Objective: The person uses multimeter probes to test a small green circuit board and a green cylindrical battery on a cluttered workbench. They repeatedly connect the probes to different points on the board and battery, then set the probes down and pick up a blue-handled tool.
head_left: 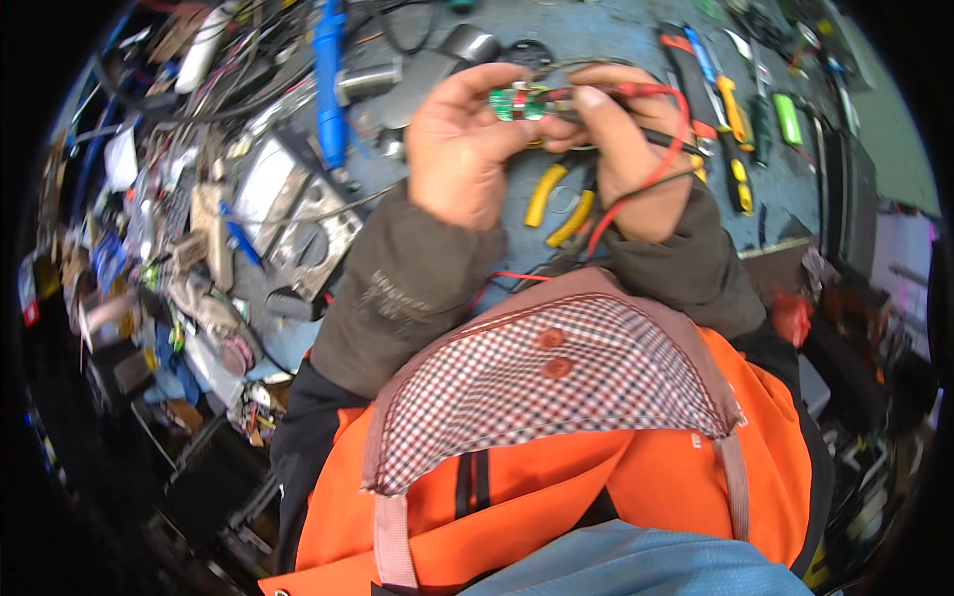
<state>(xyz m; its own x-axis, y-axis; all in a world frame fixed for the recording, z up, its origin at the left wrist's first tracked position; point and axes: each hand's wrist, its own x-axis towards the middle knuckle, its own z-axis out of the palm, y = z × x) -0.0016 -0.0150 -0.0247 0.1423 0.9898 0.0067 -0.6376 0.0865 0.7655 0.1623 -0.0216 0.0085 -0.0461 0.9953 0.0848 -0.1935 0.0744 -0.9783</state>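
At the upper centre of the frame, the left hand (463,149) pinches a green board (505,104) between thumb and fingers. Beside it, the right hand's (636,149) fingers are clamped on red and black probes (636,90). Yellow-handled pliers (546,195) lie just below, on a blue bench (606,30).

On the bench (785,194), a long blue stick (329,84) lies left. A bright green block (787,119) lies right.

Two hands (457,151), one board (504,103), two buttons (556,369) show.
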